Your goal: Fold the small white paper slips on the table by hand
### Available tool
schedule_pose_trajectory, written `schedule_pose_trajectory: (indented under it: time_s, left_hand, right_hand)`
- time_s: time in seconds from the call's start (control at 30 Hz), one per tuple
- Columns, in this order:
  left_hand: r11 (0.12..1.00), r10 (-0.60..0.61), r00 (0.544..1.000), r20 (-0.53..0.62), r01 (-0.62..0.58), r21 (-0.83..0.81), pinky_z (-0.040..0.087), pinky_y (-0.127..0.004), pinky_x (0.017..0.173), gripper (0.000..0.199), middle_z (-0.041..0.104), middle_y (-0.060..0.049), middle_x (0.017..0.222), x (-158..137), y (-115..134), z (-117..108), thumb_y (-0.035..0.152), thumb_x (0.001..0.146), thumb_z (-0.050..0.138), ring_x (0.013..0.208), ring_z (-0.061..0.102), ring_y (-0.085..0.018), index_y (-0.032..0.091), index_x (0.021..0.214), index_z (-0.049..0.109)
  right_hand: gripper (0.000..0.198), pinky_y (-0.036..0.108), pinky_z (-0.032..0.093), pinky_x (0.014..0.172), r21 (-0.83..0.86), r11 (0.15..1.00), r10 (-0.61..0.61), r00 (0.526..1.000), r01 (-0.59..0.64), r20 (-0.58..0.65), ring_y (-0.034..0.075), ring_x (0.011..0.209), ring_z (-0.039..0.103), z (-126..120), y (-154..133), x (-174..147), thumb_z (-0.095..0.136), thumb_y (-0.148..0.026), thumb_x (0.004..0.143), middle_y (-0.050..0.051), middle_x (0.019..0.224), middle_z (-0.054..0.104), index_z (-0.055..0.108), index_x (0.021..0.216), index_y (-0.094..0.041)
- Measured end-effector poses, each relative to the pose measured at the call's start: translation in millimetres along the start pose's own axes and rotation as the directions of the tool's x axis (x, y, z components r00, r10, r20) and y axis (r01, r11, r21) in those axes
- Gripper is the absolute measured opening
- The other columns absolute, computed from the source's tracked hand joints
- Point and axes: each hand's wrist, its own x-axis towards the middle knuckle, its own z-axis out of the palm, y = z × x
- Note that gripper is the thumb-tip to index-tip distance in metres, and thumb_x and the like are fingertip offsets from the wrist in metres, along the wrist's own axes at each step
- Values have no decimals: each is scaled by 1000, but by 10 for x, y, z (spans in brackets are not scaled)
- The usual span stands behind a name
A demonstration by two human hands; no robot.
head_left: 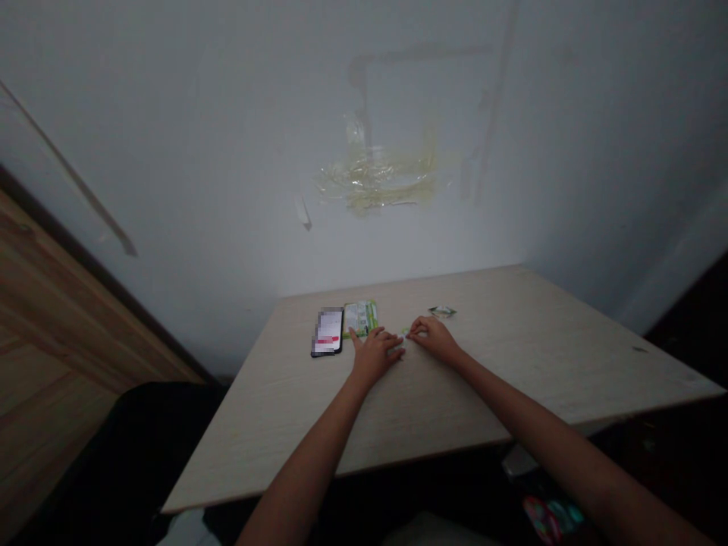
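Note:
My left hand (pixel 375 355) lies on the table with its fingers spread, the fingertips pointing right toward a small green-and-white piece (pixel 405 332). At the right edge of that piece, the thumb and fingers of my right hand (pixel 437 339) are pinched together on it; the piece is too small to name. Just beyond my left thumb is a flat green-and-white printed packet (pixel 360 314). Left of the packet rests a smartphone (pixel 328 331) with its screen lit.
A small dark-and-white scrap (pixel 442 311) lies behind my right hand on the pale wooden table (pixel 432 409). The table's back edge meets a wall (pixel 239 167) with peeling clear tape (pixel 375 182). A dark chair-like shape (pixel 153 425) stands at the left.

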Motion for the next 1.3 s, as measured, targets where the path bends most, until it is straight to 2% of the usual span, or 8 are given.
schedule_pose_trajectory:
  time_s: [0.2,0.53,0.83,1.0,1.17,1.3]
  left_hand:
    - [1000,15,1000,-17,-15,-17,-14,-80,102,29,69,2,123,1,-19,18,51,91,55,130,46,-29,44,117,65]
    - [1000,23,999,-27,-23,-10,-12,-81,102,28,69,2,122,-1,-27,20,50,91,55,129,47,-29,43,117,66]
    - [998,45,998,-33,-44,32,-10,-80,103,32,65,2,129,-25,13,10,46,96,48,132,43,-28,44,126,59]
    - [999,46,999,-24,-46,27,-9,-83,101,33,64,3,130,-19,14,21,46,97,46,131,42,-29,47,128,56]
    - [999,24,1000,-12,-24,44,-5,-82,103,34,63,2,130,-14,16,24,45,98,43,131,41,-29,48,129,56]
    - [998,21,1000,-3,-21,59,-3,-82,104,34,63,2,131,-14,24,15,45,97,44,130,41,-28,49,129,55]
  right_hand:
    - [15,34,46,84,-48,999,6,999,-8,-38,21,86,67,14,38,40,70,-36,79,3,83,74,65,83,-22]
    - [12,33,49,81,-79,995,47,995,-54,-92,22,88,68,29,45,56,68,-34,83,3,83,74,65,86,-23]
    - [17,32,52,79,194,976,126,982,-98,-142,19,83,71,-6,27,28,65,-36,82,4,87,73,62,86,-20]
    - [24,33,52,79,267,959,115,992,-100,-43,20,80,71,-10,21,13,73,-36,74,4,82,72,62,86,-19]
    - [19,35,49,86,185,982,32,999,-39,40,20,83,69,-26,-31,6,73,-31,72,4,82,74,66,85,-19]
    - [14,37,45,90,91,996,-26,998,21,52,22,92,66,-27,-37,11,71,-27,72,4,84,75,69,84,-20]
